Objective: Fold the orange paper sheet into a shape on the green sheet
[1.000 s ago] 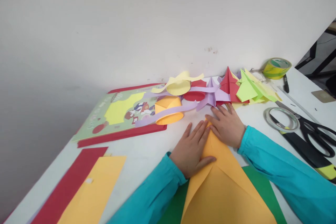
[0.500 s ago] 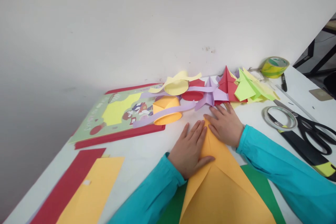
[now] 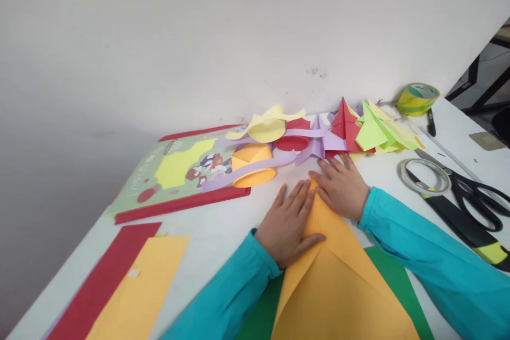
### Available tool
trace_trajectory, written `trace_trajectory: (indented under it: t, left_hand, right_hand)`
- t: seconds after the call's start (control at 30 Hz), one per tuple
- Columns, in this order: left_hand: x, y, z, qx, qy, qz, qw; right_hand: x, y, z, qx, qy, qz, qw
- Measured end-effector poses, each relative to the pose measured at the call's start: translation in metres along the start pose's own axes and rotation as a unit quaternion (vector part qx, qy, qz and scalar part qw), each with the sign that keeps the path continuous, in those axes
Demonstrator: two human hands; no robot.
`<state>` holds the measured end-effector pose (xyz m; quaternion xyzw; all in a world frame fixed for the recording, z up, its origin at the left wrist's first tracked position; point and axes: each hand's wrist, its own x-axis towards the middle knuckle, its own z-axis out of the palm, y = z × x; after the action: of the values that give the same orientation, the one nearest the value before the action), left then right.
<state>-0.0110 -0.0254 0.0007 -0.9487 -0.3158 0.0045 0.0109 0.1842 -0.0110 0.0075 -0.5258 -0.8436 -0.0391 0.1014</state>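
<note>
An orange sheet of paper (image 3: pixel 346 287) lies before me, its two far corners folded in to a point. My left hand (image 3: pixel 289 223) rests flat on the left folded flap, fingers stretched toward the tip and thumb out across the middle. At the tip's right side, my right hand (image 3: pixel 340 188) presses down with its fingers spread. Under the orange paper lies a green sheet (image 3: pixel 398 289), showing on both sides. Just beyond my fingertips stands a row of folded paper pieces, among them a lilac paper plane (image 3: pixel 317 141) and a red paper plane (image 3: pixel 346 125).
At right lie black scissors (image 3: pixel 478 196), a clear tape roll (image 3: pixel 406 175), a black-and-yellow cutter (image 3: pixel 454 223), a yellow tape roll (image 3: pixel 416 101) and a marker (image 3: pixel 431 123). Red paper (image 3: pixel 107 276) and orange paper strips (image 3: pixel 147 281) lie left, below a decorated card (image 3: pixel 159 170). A wall rises behind.
Both hands stay pressed on the orange paper in almost the same place. The view has shifted very slightly; nothing else visibly moved.
</note>
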Motion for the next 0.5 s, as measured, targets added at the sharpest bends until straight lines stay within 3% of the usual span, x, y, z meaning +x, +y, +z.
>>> trace_trajectory:
  t: [0.5]
  left_hand:
    - [0.0021, 0.0007, -0.0058, -0.004, -0.014, -0.006, 1.000]
  right_hand:
    - [0.0007, -0.0022, 0.0007, -0.016, 0.015, -0.005, 1.000]
